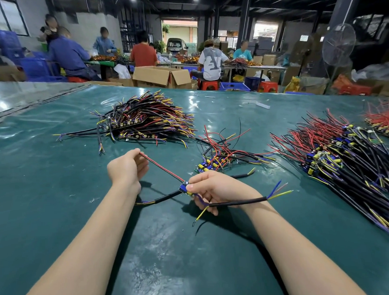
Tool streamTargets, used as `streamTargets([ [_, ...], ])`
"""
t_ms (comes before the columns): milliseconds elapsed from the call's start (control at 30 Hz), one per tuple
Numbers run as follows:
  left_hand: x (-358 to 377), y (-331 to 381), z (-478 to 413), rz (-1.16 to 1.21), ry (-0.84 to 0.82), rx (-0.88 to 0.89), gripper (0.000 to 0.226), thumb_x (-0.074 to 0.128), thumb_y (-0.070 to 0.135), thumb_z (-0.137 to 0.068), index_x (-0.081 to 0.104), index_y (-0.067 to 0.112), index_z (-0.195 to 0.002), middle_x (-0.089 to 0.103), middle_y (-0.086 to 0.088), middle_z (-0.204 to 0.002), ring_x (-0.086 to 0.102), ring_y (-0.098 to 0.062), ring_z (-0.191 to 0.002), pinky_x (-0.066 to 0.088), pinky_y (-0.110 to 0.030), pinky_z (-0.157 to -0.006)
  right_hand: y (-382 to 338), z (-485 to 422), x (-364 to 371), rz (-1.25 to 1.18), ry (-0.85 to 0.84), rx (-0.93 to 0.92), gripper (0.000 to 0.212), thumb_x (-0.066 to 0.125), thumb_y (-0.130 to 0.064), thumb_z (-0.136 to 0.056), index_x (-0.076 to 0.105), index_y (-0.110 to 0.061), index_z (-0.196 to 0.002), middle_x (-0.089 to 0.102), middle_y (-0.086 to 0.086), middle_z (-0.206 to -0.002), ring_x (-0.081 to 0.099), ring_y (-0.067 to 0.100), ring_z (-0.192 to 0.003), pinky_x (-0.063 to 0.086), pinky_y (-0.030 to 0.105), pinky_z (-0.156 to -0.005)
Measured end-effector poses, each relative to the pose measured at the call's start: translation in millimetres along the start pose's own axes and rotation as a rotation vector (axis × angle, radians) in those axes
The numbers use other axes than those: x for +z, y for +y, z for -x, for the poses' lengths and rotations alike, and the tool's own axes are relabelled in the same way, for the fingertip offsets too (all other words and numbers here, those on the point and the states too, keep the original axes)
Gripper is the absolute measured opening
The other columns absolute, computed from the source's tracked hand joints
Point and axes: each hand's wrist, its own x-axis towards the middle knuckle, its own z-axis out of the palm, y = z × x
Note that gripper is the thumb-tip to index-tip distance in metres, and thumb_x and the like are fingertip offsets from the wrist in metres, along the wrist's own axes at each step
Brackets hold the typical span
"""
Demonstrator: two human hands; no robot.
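A small blue circuit board (pixel 184 188) with wires hangs just above the green table (pixel 57 174). My right hand (pixel 209 187) pinches the board between thumb and fingers. A black sheathed cable (pixel 239 202) with blue, red and yellow ends runs from it across my right wrist. A second black cable (pixel 166 198) trails left onto the table. My left hand (pixel 126 168) pinches the far end of the board's red and black wire pair (pixel 161 167), which is pulled straight between both hands.
A neat stack of wired boards (pixel 144 120) lies ahead on the left. A small loose heap (pixel 224 155) sits right of my hands, and a large pile (pixel 344 159) fills the right side. Several people work at benches behind cardboard boxes (pixel 162 76).
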Motion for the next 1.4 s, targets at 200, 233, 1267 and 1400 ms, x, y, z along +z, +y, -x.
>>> streamTargets([
  [200,-8,9,-2,-0.031,0.094,0.13,0.027,0.056,0.002,-0.084,0.055,0.013,-0.06,0.053,0.011,-0.033,0.054,-0.004,-0.039,0.044,-0.016,-0.042,2,4,-4,-0.094,-0.046,0.001,0.029,0.047,-0.009,-0.092,0.052,-0.012,-0.064,0.053,0.002,-0.043,0.043,0.009,-0.029,0.037,0.014,-0.031],
  [233,-13,14,-5,0.08,0.121,0.046,0.027,0.055,0.001,-0.084,0.053,0.013,-0.061,0.052,0.01,-0.032,0.052,-0.001,-0.034,0.043,-0.014,-0.039,2,5,-5,-0.13,-0.053,-0.006,0.027,0.047,-0.008,-0.092,0.052,-0.011,-0.066,0.053,0.001,-0.043,0.043,0.008,-0.029,0.036,0.014,-0.03],
  [1267,36,-35,75,-0.408,-0.747,-0.055,0.031,0.039,-0.012,-0.09,0.06,0.008,-0.102,0.052,-0.005,-0.064,0.047,-0.001,-0.038,0.046,-0.014,-0.043,9,-10,-8,-0.611,0.822,-0.198,0.027,0.056,-0.02,-0.091,0.053,-0.01,-0.066,0.053,-0.006,-0.04,0.045,0.002,-0.032,0.036,0.012,-0.034],
  [1400,34,-35,69,-0.549,-0.667,0.043,0.037,0.035,-0.011,-0.088,0.063,0.014,-0.092,0.045,-0.001,-0.057,0.031,-0.001,-0.032,0.024,-0.012,-0.035,7,-9,-8,-0.716,0.719,-0.162,0.023,0.059,-0.016,-0.089,0.053,-0.011,-0.068,0.056,-0.005,-0.041,0.048,0.001,-0.033,0.039,0.012,-0.035],
])
